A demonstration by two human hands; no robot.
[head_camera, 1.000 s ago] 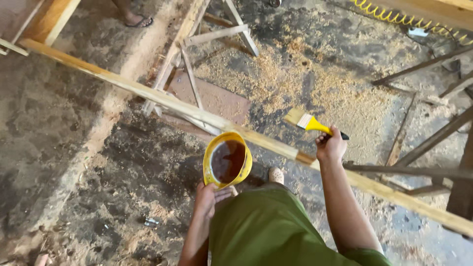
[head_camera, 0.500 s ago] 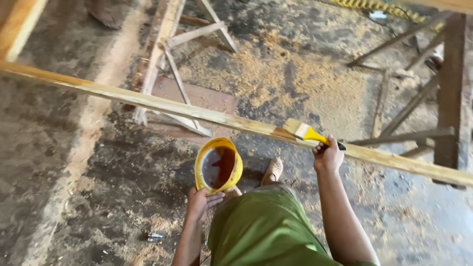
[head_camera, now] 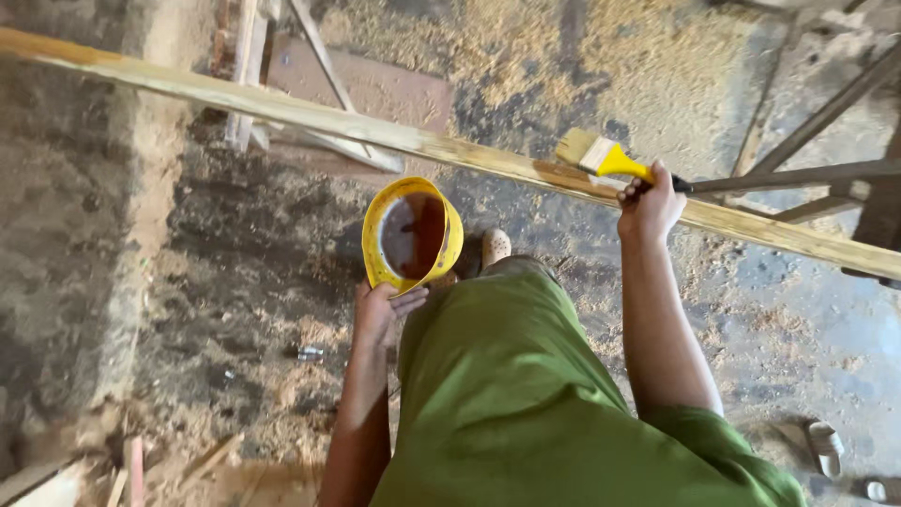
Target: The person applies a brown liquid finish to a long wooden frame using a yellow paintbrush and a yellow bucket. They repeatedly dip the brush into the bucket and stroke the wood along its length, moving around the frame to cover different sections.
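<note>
My left hand (head_camera: 383, 310) grips the bottom edge of a round yellow tub (head_camera: 413, 235) that holds dark brown liquid, tilted toward me in front of my green shirt. My right hand (head_camera: 648, 202) is closed on the yellow handle of a flat paintbrush (head_camera: 601, 155). Its pale bristles rest on a long light wooden plank (head_camera: 310, 113) that runs across the view from upper left to right. A darker, wetter patch shows on the plank just under the brush.
Sawdust (head_camera: 648, 56) covers the dirt floor beyond the plank. A wooden frame of slats (head_camera: 319, 66) lies behind the plank at top centre. Dark wooden braces (head_camera: 817, 174) cross at the right. A small metal piece (head_camera: 308, 353) lies on the ground.
The brush has moved down onto the plank and slid along it. The view has shifted, so the plank lies higher and the tub sits closer and more tilted.
</note>
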